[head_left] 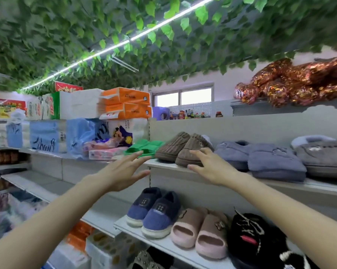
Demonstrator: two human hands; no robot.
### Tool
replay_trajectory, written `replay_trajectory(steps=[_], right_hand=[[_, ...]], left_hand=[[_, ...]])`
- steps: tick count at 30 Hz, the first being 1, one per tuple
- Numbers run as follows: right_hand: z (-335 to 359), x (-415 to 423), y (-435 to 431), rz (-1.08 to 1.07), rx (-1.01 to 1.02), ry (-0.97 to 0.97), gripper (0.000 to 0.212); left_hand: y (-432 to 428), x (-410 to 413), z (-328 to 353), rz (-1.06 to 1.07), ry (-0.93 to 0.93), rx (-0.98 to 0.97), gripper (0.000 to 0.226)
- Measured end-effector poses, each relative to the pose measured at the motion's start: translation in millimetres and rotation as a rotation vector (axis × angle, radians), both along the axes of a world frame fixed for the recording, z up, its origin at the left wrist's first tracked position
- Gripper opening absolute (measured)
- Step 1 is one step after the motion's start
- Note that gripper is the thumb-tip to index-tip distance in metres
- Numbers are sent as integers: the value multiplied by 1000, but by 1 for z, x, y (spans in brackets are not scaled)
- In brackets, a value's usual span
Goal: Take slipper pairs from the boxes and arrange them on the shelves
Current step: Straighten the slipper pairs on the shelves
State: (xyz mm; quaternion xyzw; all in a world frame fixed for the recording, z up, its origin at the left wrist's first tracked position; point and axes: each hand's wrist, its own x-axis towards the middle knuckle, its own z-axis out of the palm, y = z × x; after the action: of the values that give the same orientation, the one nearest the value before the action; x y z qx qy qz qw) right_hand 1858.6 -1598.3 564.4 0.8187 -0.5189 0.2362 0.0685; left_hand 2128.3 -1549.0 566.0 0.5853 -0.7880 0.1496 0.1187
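Brown ribbed slipper pair [184,151] on shelf [158,163]; left hand [123,171], right hand [212,166] both released.

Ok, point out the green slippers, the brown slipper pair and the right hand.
green slippers [146,144], head view, on the top surface.
brown slipper pair [173,146], head view, left slipper's ribbed upper.
right hand [212,167], head view, back of the hand.

The upper shelf [323,186] holds green slippers [144,147], brown slippers [181,148], pale blue slippers [261,158] and grey slippers [323,158] in a row, and the lower shelf [163,245] holds blue slippers [154,210], pink slippers [198,230] and black slippers [255,235].
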Motion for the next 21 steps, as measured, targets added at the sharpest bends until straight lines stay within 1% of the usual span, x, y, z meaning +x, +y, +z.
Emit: replay_trajectory(steps=[1,2,4,6,7,9,10,11,13,14,17,21], right_hand=[[-1,5,-6,-13,-5,3,60],[-1,10,-12,-27,-9,15,59],[-1,20,-25,-60,-6,54,58],[0,28,-39,-102,2,79,59],[1,31,-45,-130,3,85,58],[-1,35,-54,-183,-6,97,57],[-1,35,-58,-201,-5,95,55],[-1,35,-61,-216,3,90,55],[0,34,-68,-241,25,90,55],[1,34,-72,-253,39,90,55],[6,33,-81,-263,100,91,56],[13,33,-83,-247,181,77,56]], left_hand=[[-16,-2,-1,-29,4,6,80],[-32,-3,1,-64,16,8,74],[-64,-2,0,-127,30,-2,76],[-95,1,-1,-189,53,-25,88],[-109,2,-3,-212,76,-22,88],[-136,2,-9,-270,134,11,75],[-147,2,-13,-300,163,30,74],[-158,1,-18,-334,189,40,82],[-173,1,-28,-391,244,26,113],[-178,2,-33,-410,274,8,120],[-184,5,-40,-466,329,-17,119],[-186,5,-37,-474,304,-41,120]])
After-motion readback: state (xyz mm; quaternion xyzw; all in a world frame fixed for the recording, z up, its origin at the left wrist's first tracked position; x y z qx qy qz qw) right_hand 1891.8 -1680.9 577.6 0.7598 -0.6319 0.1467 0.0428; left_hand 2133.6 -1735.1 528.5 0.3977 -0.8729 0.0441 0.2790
